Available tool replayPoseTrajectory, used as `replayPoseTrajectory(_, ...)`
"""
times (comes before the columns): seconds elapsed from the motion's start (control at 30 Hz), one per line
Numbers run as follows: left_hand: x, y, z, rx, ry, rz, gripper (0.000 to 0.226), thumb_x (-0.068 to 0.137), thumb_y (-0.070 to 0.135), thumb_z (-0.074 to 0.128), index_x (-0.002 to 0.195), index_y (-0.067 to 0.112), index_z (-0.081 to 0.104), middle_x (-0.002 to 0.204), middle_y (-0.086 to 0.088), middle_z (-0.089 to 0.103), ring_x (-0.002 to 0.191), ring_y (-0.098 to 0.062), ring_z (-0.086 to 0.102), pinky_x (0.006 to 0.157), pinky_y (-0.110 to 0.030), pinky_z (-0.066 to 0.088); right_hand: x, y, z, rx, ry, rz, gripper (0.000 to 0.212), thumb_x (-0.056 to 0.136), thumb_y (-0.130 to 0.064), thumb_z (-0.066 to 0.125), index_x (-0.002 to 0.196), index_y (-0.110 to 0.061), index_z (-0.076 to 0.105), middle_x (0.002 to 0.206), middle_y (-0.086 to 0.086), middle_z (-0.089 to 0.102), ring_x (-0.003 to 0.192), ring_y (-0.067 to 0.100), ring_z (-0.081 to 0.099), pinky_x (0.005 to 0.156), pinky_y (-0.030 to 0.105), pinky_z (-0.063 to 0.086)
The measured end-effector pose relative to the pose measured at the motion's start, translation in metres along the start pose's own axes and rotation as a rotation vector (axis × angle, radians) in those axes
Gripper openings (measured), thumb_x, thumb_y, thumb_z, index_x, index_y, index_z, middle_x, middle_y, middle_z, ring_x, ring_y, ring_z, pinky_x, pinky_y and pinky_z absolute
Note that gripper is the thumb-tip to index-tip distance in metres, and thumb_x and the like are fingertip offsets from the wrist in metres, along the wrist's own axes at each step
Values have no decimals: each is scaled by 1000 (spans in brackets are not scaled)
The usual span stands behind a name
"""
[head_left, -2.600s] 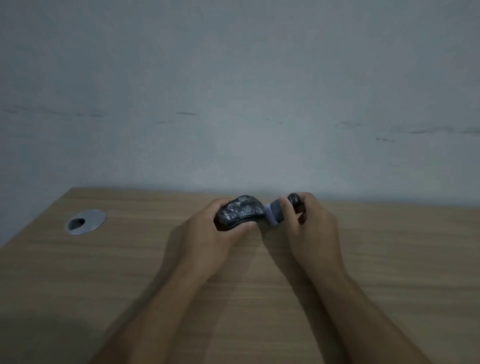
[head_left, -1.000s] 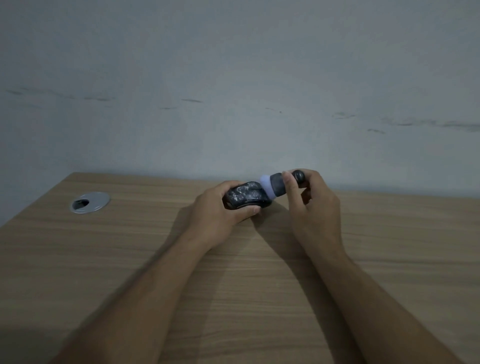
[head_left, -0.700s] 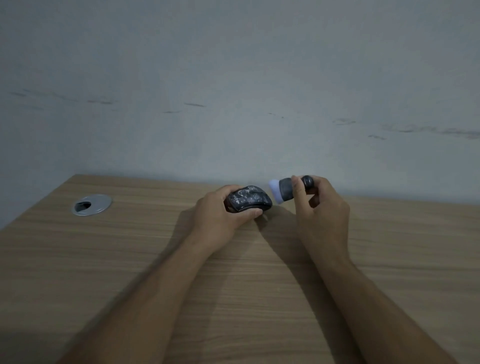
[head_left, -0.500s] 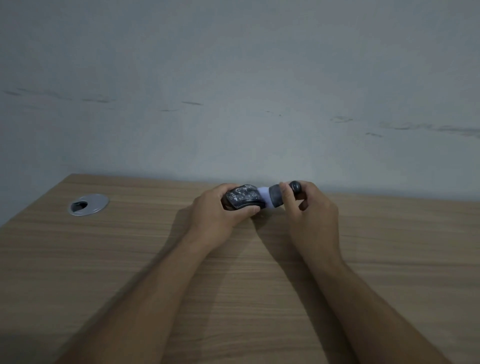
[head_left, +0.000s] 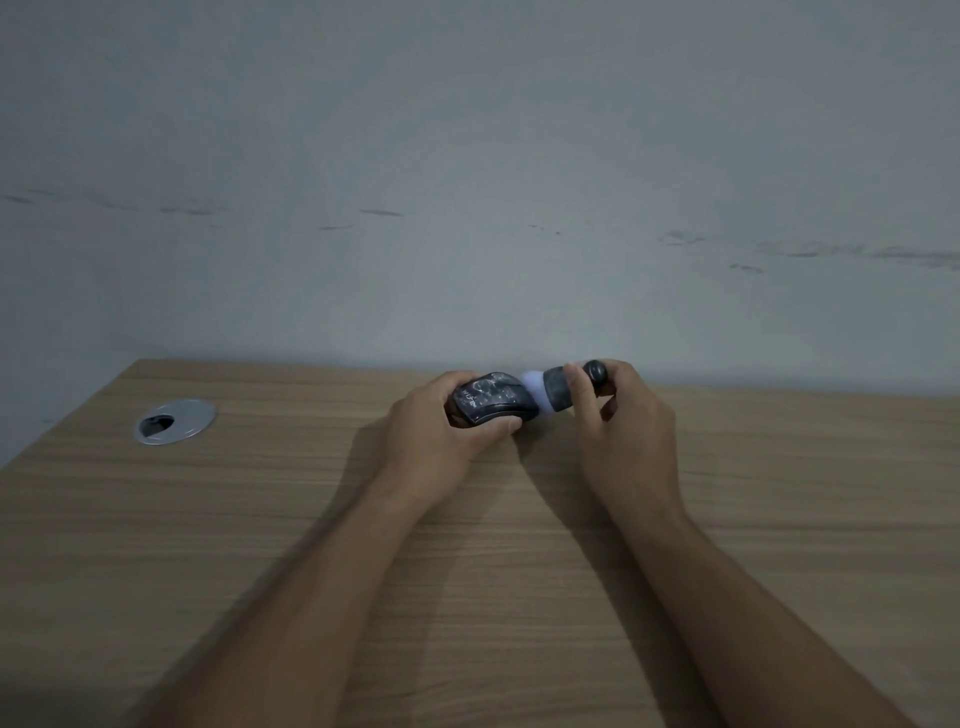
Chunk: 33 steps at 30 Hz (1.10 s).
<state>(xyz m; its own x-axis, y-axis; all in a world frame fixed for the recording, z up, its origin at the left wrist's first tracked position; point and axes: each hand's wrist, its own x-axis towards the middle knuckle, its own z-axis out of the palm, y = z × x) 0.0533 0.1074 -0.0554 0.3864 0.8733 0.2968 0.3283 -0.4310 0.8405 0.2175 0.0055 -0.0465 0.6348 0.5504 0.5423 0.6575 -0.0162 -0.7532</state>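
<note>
My left hand (head_left: 436, 441) is curled round a dark, glossy mouse (head_left: 488, 402). The thumb lies along the mouse's near edge and the fingers wrap over its far side, so the mouse sits in my grip just past my knuckles. Whether it rests on the desk (head_left: 260, 519) or hangs a little above it I cannot tell, since my palm hides its underside. My right hand (head_left: 623, 436) sits just to the right of the left one, and the two are close but not touching. It pinches a small brush (head_left: 557, 397) with the thumb across the near side of its dark collar and the fingers bent behind it. The brush's rounded black end knob pokes out above my curled forefinger. The brush lies nearly level and points leftward from my right hand toward my left. Its pale bristles (head_left: 532, 389) press against the right end of the mouse, in the narrow gap between my two hands. Well off to the left of my left hand, a round metal cable grommet (head_left: 175, 421) is set into the wooden top. Just beyond both hands the desk ends at a plain grey wall (head_left: 467, 156) with a few faint scuff marks.
</note>
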Motion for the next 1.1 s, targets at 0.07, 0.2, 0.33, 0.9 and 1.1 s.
replayPoseTrajectory(0.07, 1, 0, 0, -8, -3, -1, 51, 75, 43, 98, 122, 33, 80, 103, 16, 84, 94, 1, 77, 85, -22, 60, 0, -4, -1, 31, 34, -39, 12, 109, -32, 68, 98, -28, 67, 66, -14, 59, 63, -2, 60, 60, 6, 40)
replayPoseTrajectory(0.2, 3, -3, -1, 35, -12, -9, 56, 74, 49, 97, 126, 36, 78, 107, 16, 83, 99, -5, 78, 93, -36, 63, -1, -3, 5, 2, -5, -92, 9, 109, -31, 69, 100, -29, 68, 74, -14, 63, 66, -2, 61, 64, 5, 40)
replayPoseTrajectory(0.33, 1, -3, -2, 69, -34, 3, 59, 75, 52, 96, 129, 38, 76, 112, 18, 82, 104, -6, 76, 99, -37, 61, 4, 11, 7, -45, -32, -26, 12, 109, -32, 68, 105, -22, 72, 87, -5, 71, 73, 4, 62, 69, 2, 40)
replayPoseTrajectory(0.9, 0, -3, -2, 40, -124, 40, 69, 69, 68, 87, 132, 44, 70, 115, 20, 81, 110, -6, 76, 105, -44, 59, 8, 6, 1, 52, 21, -145, 15, 113, -30, 61, 113, -17, 68, 96, -5, 70, 71, -4, 57, 69, 6, 39)
replayPoseTrajectory(1.1, 0, -6, -2, 12, -121, 57, 74, 67, 67, 87, 135, 42, 70, 119, 17, 81, 112, -9, 77, 104, -44, 61, 0, 14, 2, -73, -25, -81, 13, 109, -32, 68, 108, -19, 73, 95, -3, 72, 75, 10, 59, 70, 1, 38)
